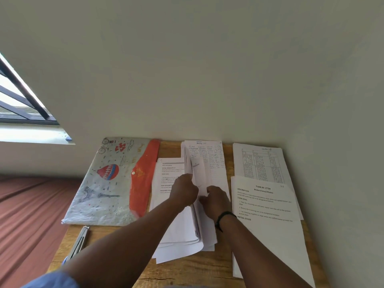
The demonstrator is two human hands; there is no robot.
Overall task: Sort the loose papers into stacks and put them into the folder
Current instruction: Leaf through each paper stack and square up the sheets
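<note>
A plastic folder (108, 183) with a hot-air balloon print and an orange flap lies at the table's left, against the wall. In the middle is a thick pile of white papers (193, 231); several sheets stand lifted on edge. My left hand (184, 189) grips the lifted sheets from the left. My right hand (215, 199), with a black wristband, pinches sheets on the right side of the same pile. A handwritten lined sheet (214, 161) shows at the pile's far end. A printed sheet (168, 177) lies under my left hand.
On the right lie a printed page titled "Water Potted Plants" (268, 206) and a sheet with a table (259, 161) behind it. A metal tool (80, 242) rests on the wooden table's (187, 269) front left edge. A wall stands directly behind, a window at the left.
</note>
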